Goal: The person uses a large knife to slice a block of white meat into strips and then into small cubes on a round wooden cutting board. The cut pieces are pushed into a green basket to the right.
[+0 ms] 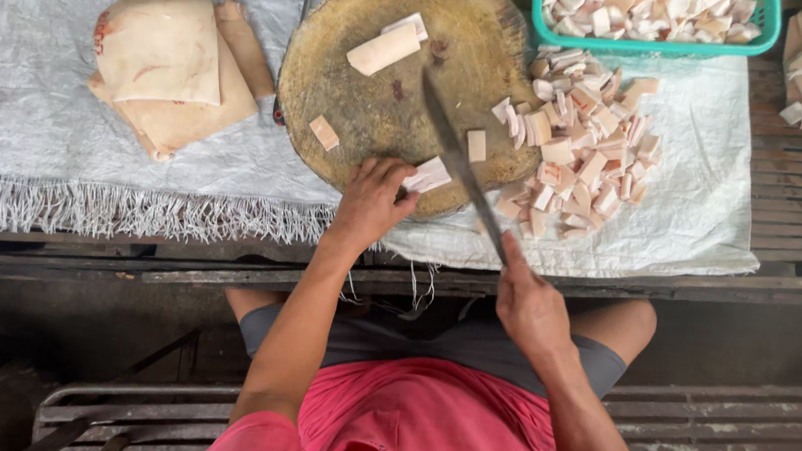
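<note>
My left hand (370, 202) pins a pale fat strip (428, 175) at the chopping block's (355, 99) near edge, right hand (530, 306) gripping the knife (459, 162); looks soft and greasy-slippery, so I'd hold it near the end.

Even diffuse daylight on the white sheet (24, 92), no harsh glare, soft faint shadows beside the round chopping block (375, 102), floor below dim and murky, knife blade (459, 162) slightly motion-blurred, mild wide-angle bending at edges
</note>
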